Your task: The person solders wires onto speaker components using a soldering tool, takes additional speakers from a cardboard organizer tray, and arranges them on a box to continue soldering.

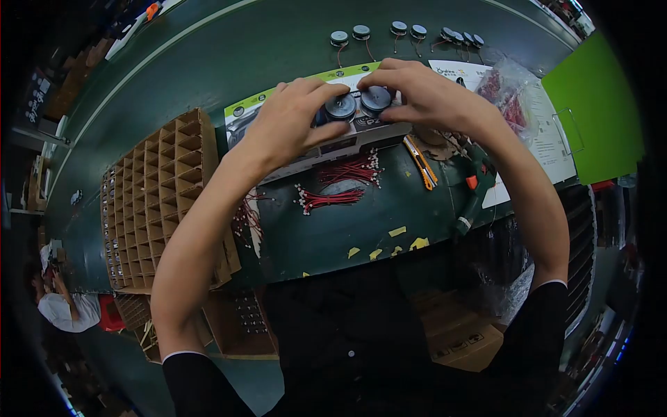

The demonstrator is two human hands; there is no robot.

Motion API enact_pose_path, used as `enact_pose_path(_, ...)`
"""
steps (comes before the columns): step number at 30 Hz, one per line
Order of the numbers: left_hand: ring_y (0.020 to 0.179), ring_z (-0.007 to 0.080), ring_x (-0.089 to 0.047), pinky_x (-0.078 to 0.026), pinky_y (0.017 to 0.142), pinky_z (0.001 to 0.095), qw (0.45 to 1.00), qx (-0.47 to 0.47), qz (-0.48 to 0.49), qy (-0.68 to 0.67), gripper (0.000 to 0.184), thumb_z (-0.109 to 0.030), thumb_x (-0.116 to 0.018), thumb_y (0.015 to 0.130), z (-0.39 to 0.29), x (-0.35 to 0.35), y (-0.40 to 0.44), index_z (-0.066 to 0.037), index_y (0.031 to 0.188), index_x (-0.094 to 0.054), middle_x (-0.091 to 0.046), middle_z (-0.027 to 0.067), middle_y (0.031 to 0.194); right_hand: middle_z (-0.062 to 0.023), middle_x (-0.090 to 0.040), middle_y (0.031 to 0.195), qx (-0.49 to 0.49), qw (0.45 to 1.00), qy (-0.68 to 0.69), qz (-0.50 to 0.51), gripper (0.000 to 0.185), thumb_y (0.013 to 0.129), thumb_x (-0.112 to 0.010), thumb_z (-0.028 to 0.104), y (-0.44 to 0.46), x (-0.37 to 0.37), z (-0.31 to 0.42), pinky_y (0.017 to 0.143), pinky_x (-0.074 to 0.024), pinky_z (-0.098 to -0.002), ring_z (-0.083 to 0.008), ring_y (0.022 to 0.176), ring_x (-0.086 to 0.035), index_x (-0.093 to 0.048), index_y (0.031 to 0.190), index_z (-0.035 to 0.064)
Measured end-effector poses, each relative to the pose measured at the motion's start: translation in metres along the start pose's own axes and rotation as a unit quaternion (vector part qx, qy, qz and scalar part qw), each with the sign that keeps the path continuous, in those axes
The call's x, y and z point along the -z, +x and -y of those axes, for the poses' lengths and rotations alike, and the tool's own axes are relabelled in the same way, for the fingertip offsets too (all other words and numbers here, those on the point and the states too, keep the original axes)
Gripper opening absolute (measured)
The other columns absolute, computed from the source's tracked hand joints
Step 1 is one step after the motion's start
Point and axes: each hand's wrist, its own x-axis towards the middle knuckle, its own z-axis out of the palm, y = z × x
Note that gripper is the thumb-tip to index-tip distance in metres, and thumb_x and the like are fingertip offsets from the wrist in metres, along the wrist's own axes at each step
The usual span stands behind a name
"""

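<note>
My left hand [297,115] curls its thumb and fingers round a small round speaker [340,107] with a dark grey top. Close beside it, my right hand [431,95] grips a second round speaker [376,100] between thumb and fingers. Both sit above a printed white and green box [306,161], partly covered by my hands. Whether they rest on the box is hard to tell. In front of the box lie bundles of red wires [336,199] with white connectors. Several similar speakers [399,28] with red leads stand along the far side of the table.
A cardboard divider crate [156,187] stands at left. An orange utility knife [421,164], a green glue gun [478,191], printed sheets [556,156] and a plastic bag [513,97] lie at right. Yellow scraps [419,243] are near the front edge. Another person [66,309] is at far left.
</note>
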Motion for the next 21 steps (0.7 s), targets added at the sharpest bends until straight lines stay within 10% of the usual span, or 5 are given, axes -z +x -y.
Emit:
enact_pose_path(8,0.101,0.0336,-0.061,-0.044,0.093,0.0423,0.996,0.022,-0.073,0.043,0.046,-0.03,-0.077,0.084,-0.019,0.002,-0.003,-0.01,0.122,-0.063,-0.064,0.0113,0.109,-0.0132,-0.064,0.12,0.093,0.988,0.121,0.01,0.047,0.082,-0.068,0.0,-0.002,-0.005,-0.007,0.092,-0.0526,-0.0392,-0.0305,0.105,-0.065,-0.062,0.128,0.0045)
enact_pose_path(13,0.09,0.0295,-0.061,-0.048,0.081,0.0399,0.989,-0.033,-0.141,0.017,0.022,-0.023,-0.076,0.083,-0.051,0.0,-0.01,-0.007,0.095,-0.067,-0.06,0.0096,0.093,-0.0135,-0.07,0.091,-0.284,0.916,0.092,-0.266,0.025,0.093,-0.069,0.015,-0.104,0.016,0.04,0.074,-0.0531,-0.0341,-0.0238,0.082,-0.068,-0.066,0.114,0.0008)
enact_pose_path(15,0.089,0.0275,-0.06,-0.047,0.081,0.0385,0.998,-0.024,0.054,0.032,0.022,-0.028,-0.071,0.088,-0.074,0.004,-0.031,-0.006,0.09,-0.067,-0.059,0.0091,0.09,-0.0136,-0.069,0.075,-0.494,0.843,0.036,-0.21,0.037,0.094,-0.07,0.033,-0.164,0.002,0.055,0.07,-0.0515,-0.0356,-0.025,0.07,-0.067,-0.066,0.102,-0.0033)
enact_pose_path(17,0.093,0.0251,-0.058,-0.045,0.084,0.036,0.985,-0.019,0.11,0.134,0.017,-0.022,-0.068,0.085,-0.087,-0.024,-0.062,-0.005,0.086,-0.067,-0.059,0.0089,0.094,-0.0243,-0.071,0.099,-0.626,0.777,0.02,-0.066,0.06,0.09,-0.068,0.051,-0.215,-0.029,0.062,0.079,-0.0528,-0.0445,-0.0379,0.088,-0.069,-0.066,0.107,-0.0062)
enact_pose_path(21,0.099,0.0257,-0.055,-0.044,0.086,0.0352,0.969,0.01,0.108,0.22,0.016,-0.014,-0.066,0.078,-0.085,-0.066,-0.095,-0.004,0.09,-0.064,-0.058,0.01,0.1,-0.022,-0.071,0.094,-0.651,0.728,0.089,-0.194,0.067,0.085,-0.069,0.056,-0.223,-0.074,0.075,0.087,-0.0511,-0.0451,-0.0385,0.092,-0.068,-0.066,0.108,-0.007)
